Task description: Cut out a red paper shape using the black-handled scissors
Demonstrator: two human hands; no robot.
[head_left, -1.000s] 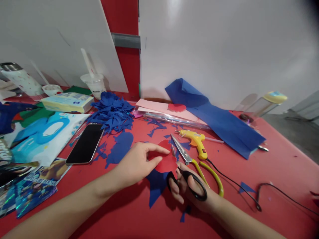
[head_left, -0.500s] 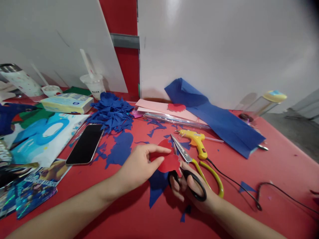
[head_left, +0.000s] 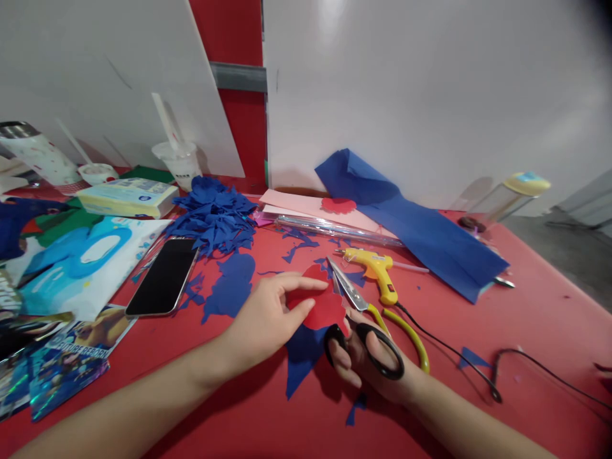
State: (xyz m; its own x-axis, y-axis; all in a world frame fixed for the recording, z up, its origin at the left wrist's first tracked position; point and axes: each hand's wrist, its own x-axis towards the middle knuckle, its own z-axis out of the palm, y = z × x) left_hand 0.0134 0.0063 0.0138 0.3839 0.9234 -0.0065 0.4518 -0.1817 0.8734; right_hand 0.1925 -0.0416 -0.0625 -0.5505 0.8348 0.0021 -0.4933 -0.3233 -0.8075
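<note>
My left hand point(head_left: 270, 309) pinches a red paper piece point(head_left: 322, 312) with a wavy edge between thumb and fingers. In my right hand point(head_left: 370, 357) is a pair of black-handled scissors point(head_left: 385, 352), thumb and fingers through the loops. Their blades are mostly hidden at the red paper's right edge. Just beyond lies a second pair of scissors point(head_left: 356, 293) with yellow handles, resting on the table with its blades slightly apart. A blue paper piece point(head_left: 303, 354) lies under the red one.
A yellow glue gun point(head_left: 377, 271) with a black cord lies to the right. Behind it stretches a long blue sheet point(head_left: 406, 223). To the left are a phone point(head_left: 165, 277), a heap of blue scraps point(head_left: 215, 217), a wipes pack point(head_left: 90, 261) and a cup point(head_left: 179, 162).
The black handles in my right hand have spread wider and shifted slightly right. My left hand and the red paper stay nearly in place.
</note>
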